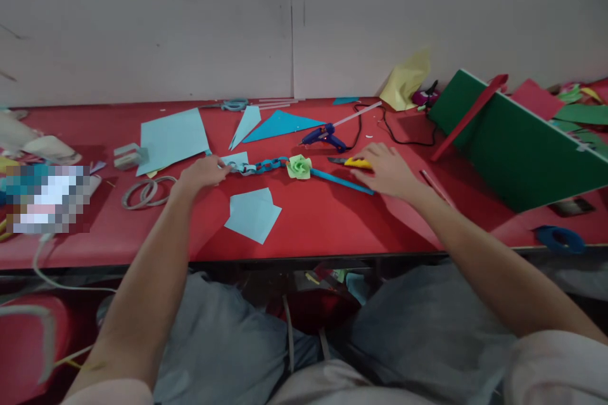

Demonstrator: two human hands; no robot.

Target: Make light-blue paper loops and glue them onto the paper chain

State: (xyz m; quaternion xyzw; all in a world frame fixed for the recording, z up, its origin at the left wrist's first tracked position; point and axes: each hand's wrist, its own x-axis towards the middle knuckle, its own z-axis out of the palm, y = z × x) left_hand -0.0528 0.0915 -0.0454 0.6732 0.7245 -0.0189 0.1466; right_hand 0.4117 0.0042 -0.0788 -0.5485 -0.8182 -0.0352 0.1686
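Paper chain point(270, 166) and paper flower point(299, 167) laid in line on a red table point(323, 228)

At the far left, a charging cable point(40, 256) is run down from a pixelated screen point(50, 202). Two pale rings point(151, 188) are laid overlapping, with a large pale blue sheet point(173, 139) spread behind them. The left hand point(202, 175) is set at the pale end of the chain, its fingers curled; whether a link is pinched cannot be told. Scissors point(235, 104) are placed farther back, and pale blue paper pieces point(254, 215) are laid in front of the chain. The chain is stretched rightward to the light green flower, with a blue paper triangle point(282, 126) behind. From the flower, a blue strip point(342, 181) is extended toward the right hand. Behind the strip, a glue gun point(325, 135) and a yellow cutter point(358, 163) are seen. The right hand point(387, 169) is held beside the cutter's handle and the strip's end, its fingers spread and loose. Farther right, a green board point(522, 139) is leaned at a slant, crossed by a red strip point(470, 117); a roll of blue tape point(546, 239) is placed near the table edge.
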